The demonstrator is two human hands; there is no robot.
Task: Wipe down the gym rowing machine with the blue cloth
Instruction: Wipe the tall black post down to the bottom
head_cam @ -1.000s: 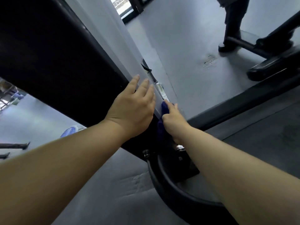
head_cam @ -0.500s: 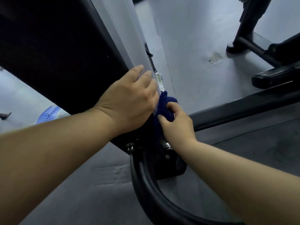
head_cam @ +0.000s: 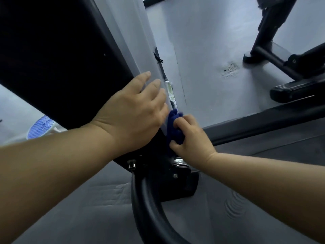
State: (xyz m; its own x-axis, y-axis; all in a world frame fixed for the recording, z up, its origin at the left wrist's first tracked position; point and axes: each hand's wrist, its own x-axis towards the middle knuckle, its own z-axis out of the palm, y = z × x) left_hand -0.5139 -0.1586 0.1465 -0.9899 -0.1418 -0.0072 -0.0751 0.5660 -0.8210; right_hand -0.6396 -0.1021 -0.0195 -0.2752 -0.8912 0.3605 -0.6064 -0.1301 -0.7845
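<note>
Head cam: our right grip [head_cam: 191, 138] clutches the blue cloth [head_cam: 174, 128] against the rowing machine [head_cam: 61, 59]. And our left grip [head_cam: 133, 113] lies flat on it, fingers straight.

Dark blue cloth [head_cam: 174, 128] against black-and-pale-grey rowing machine [head_cam: 70, 55]; beyond it, plain grey floor [head_cam: 211, 32] and black equipment frame [head_cam: 274, 55].

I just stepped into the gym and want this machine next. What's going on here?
A person is wiping down the rowing machine. Their left hand lies flat on it, fingers straight, reaching onto the pale grey beam. Their right hand grips a bunched blue cloth pressed against the beam's lower end, just above the bolted bracket. Wiping is under way at that spot.
</note>
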